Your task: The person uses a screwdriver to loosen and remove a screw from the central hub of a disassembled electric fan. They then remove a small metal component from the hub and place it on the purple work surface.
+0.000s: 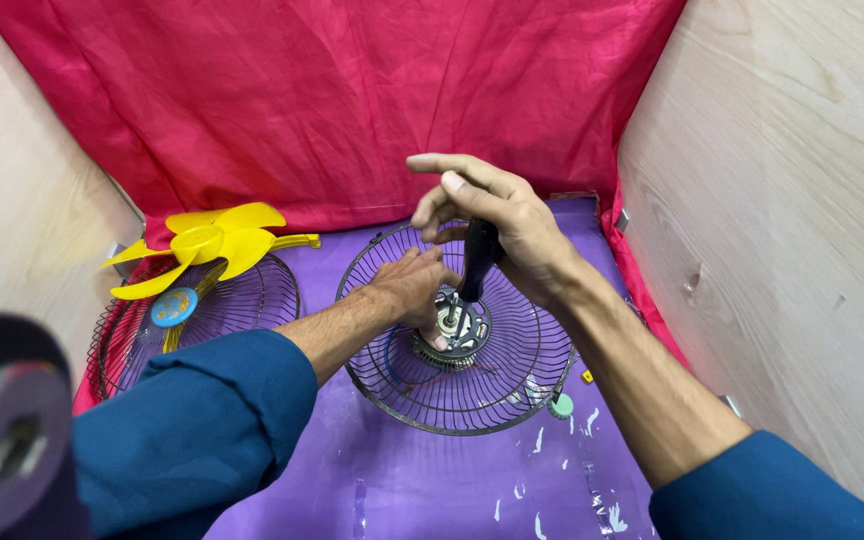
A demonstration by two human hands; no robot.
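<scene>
Nearest, on the purple tabletop [422, 480], lies the rear wire guard [457, 330], a round dished cage of dark wire holding the fan motor [455, 333] at its centre, silver and ribbed. A small green cap [561, 405] sits just beside the guard's near right rim. The left hand [409, 285] rests closed on the motor inside the guard. The right hand [497, 225] holds a black-handled screwdriver [477, 260] upright over the motor in a loose grip, forefinger extended. Left of the guard, a second wire guard [242, 305] carries the yellow fan blade [214, 242]. Beyond hangs red cloth [352, 90].
</scene>
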